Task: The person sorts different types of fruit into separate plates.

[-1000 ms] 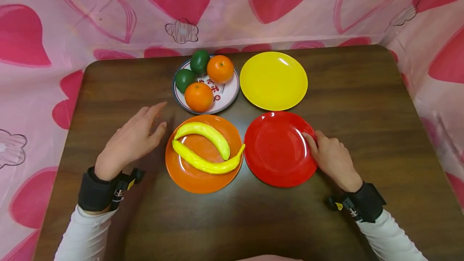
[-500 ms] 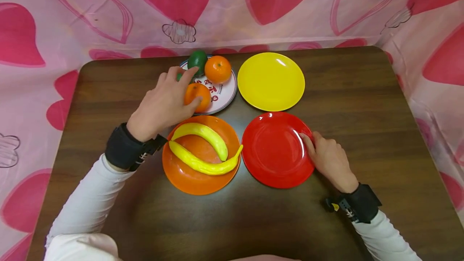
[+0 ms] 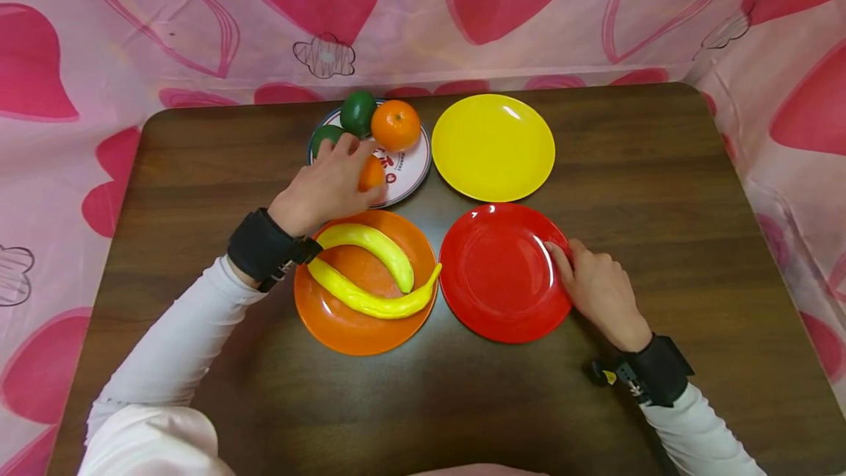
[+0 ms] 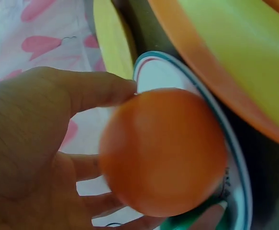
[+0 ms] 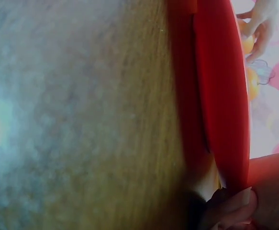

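Observation:
My left hand [image 3: 330,186] reaches over the white patterned plate [image 3: 415,167], its thumb and fingers curled round the nearer orange [image 4: 163,153]. In the head view that hand hides much of this orange. A second orange [image 3: 395,125] and two dark green, avocado-like fruits, one at the back [image 3: 358,113], lie on the same plate. At the right, my right hand [image 3: 603,292] holds the rim of the red plate [image 3: 502,274], thumb on top and fingers below. The right wrist view shows the red rim [image 5: 225,96] edge-on between them.
An orange plate [image 3: 360,340] stands in front of the white one, bearing two bananas, the upper [image 3: 370,241] partly under my left forearm's side. Behind the red plate is a yellow plate [image 3: 492,149]. The brown table [image 3: 423,410] backs onto a pink heart-patterned cloth [image 3: 410,13].
My left hand has moved from the table's left side, forward and right to the white plate, and closed round the nearer orange. The right hand keeps its hold on the red plate.

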